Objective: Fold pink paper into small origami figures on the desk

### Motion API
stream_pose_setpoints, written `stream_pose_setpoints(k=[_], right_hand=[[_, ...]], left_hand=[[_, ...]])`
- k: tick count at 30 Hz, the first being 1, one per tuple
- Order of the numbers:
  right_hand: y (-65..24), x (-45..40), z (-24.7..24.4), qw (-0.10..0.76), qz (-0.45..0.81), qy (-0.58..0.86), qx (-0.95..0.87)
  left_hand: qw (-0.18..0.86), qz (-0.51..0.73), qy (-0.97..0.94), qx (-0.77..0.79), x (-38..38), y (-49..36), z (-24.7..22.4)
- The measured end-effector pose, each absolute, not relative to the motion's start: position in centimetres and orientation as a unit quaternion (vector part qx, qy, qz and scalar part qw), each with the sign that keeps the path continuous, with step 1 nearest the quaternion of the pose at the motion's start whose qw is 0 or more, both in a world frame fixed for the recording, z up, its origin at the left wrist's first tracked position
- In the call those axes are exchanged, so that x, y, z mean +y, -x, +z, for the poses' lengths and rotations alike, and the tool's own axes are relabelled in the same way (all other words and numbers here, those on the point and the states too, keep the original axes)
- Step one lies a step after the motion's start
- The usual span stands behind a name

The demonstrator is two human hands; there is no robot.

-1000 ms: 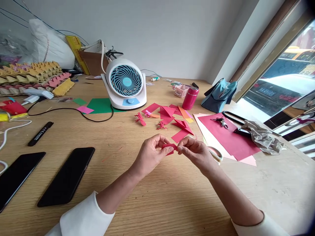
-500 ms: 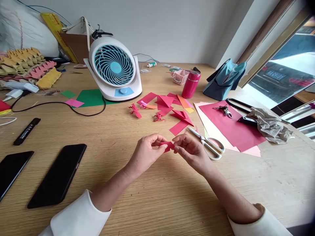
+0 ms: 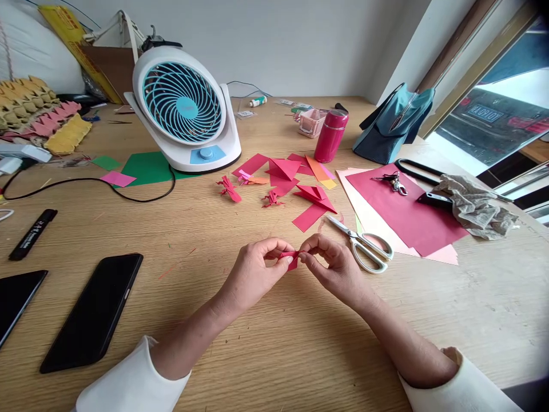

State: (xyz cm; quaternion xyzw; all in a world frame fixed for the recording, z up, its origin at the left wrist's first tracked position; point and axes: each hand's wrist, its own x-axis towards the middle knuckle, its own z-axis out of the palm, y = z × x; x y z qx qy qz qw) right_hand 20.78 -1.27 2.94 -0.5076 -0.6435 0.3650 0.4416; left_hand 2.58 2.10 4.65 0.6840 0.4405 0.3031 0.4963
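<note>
Between my two hands is a small folded piece of red paper (image 3: 293,262), held just above the wooden table (image 3: 274,355). My left hand (image 3: 253,273) pinches its left side between thumb and fingers. At its right edge my right hand (image 3: 337,269) closes thumb and fingertips on the paper. White-handled scissors (image 3: 364,249) lie just beyond my right hand, blades pointing away to the left. Farther back rest folded red paper figures, among them one at the left (image 3: 229,189) and a smaller one (image 3: 271,198). Folded red paper pieces (image 3: 315,197) lie beside them.
A white fan (image 3: 184,109) stands at the back left, its black cable (image 3: 86,189) running across the table. Two phones, one a black phone (image 3: 94,312), and a marker (image 3: 33,234) lie left. At right are a red flask (image 3: 331,136), paper sheets (image 3: 403,217) and a blue bag (image 3: 392,129).
The view has shifted slightly, so the scene sits a little differently. My right fingers have drawn together onto the paper's right edge; my left hand keeps its pinch.
</note>
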Motion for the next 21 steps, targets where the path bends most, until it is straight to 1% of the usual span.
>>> stream_pose_setpoints(k=[6, 10, 15, 17, 21], right_hand=[[-20.6, -1.2, 2.0, 0.463, 0.412, 0.507, -0.598], [-20.6, -1.1, 1.7, 0.478, 0.454, 0.484, -0.576], [-20.6, -1.0, 1.7, 0.445, 0.5, 0.482, -0.565], [-20.6, -1.1, 1.8, 0.44, 0.502, 0.481, -0.569], [-20.4, -1.3, 2.0, 0.448, 0.459, 0.501, -0.582]], left_hand=[[0.463, 0.303, -0.709, 0.437, 1.8, -2.7, 4.6], [0.461, 0.311, -0.706, 0.439, 1.8, -2.7, 4.4], [0.439, 0.322, -0.713, 0.442, 1.7, -2.8, 4.3], [0.434, 0.326, -0.717, 0.437, 1.7, -2.9, 4.3], [0.438, 0.335, -0.716, 0.429, 1.7, -3.0, 4.3]])
